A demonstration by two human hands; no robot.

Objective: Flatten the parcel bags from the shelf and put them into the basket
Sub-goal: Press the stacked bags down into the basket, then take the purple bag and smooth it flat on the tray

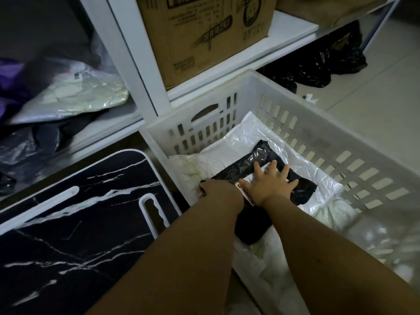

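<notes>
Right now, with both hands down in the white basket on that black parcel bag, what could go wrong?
The black plastic parcel bag lies on slippery clear plastic bags, so it may slide under the pressing right hand. The left hand is at the bag's edge, close to the white slotted plastic basket wall, and could scrape it. Trapped air might puff the bag back up.

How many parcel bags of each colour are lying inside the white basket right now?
Black parcel bag: 1
Clear parcel bag: 1
Total: 2, both inside the basket. More white plastic shows near the bottom edge; I cannot tell whether it is a separate bag.
</notes>
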